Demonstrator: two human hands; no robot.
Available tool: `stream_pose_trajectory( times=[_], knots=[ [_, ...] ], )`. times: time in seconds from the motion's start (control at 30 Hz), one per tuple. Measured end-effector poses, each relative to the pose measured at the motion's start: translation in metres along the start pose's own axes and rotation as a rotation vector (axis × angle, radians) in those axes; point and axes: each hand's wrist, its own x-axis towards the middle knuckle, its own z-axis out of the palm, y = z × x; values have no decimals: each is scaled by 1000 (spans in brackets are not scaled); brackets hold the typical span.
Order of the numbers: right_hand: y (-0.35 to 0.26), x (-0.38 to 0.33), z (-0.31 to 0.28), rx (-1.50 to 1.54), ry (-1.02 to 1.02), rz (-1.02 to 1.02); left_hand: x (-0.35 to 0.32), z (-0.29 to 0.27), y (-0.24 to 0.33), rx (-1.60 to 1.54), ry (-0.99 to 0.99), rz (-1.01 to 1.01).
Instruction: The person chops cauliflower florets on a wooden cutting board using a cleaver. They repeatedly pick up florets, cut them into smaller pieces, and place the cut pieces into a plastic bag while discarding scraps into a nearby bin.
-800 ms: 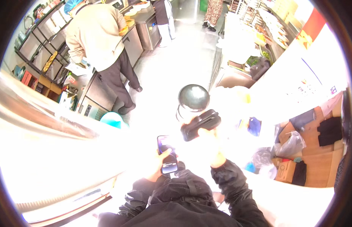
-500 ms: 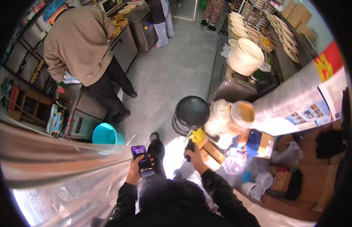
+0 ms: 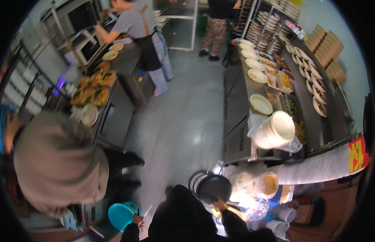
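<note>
At the lower edge, my left hand (image 3: 137,220) is closed around a phone (image 3: 139,211), which shows only as a thin dark edge now. The teal bucket (image 3: 119,217) is just left of that hand. My right hand (image 3: 219,205) is closed on a small black object (image 3: 214,199) whose kind I cannot make out. It is in front of a round black stool seat (image 3: 214,188) with metal rings beside it; whether they touch is unclear. My dark-clothed body hides the floor between my hands.
A person in a brown top (image 3: 60,161) bends close on my left. Farther off, a person in an apron (image 3: 143,40) stands by the left counter; another wears patterned trousers (image 3: 215,34). On the right counter stand stacked pale bowls (image 3: 276,128), plates and food trays. Grey floor (image 3: 175,101) runs between the counters.
The view has tilted up and forward, showing more of both counters. The phone's lit screen no longer shows. My right hand appears nearer the black seat; the person in brown appears closer.
</note>
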Motion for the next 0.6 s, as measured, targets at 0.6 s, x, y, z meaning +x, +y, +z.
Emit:
stream_pose_trajectory(
  times=[0.6],
  knots=[
    [-649,379,-286,-45,25,-227,-54,106,903,223,36,731]
  ],
)
